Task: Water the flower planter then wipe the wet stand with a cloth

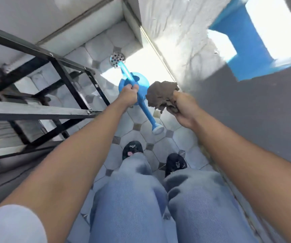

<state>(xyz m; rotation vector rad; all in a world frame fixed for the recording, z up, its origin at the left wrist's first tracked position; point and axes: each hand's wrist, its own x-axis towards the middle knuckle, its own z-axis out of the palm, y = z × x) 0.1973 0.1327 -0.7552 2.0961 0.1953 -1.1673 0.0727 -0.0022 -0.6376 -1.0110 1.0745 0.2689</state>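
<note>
My left hand (pixel 129 95) grips the handle of a blue watering can (pixel 142 85), which hangs above the tiled floor with its white-tipped spout (pixel 157 129) pointing down towards my feet. Just right of the can, my right hand (pixel 183 106) is closed around a crumpled brown cloth (pixel 161 96). The black metal stand (pixel 67 76) with grey shelves rises at the left, a short way from the can. No flower planter is in view.
A round metal floor drain (pixel 117 59) lies beyond the can. A rough white wall (pixel 185 41) with a blue-framed opening (pixel 242 42) runs along the right. My legs in jeans and my dark shoes (pixel 132 149) fill the narrow tiled floor below.
</note>
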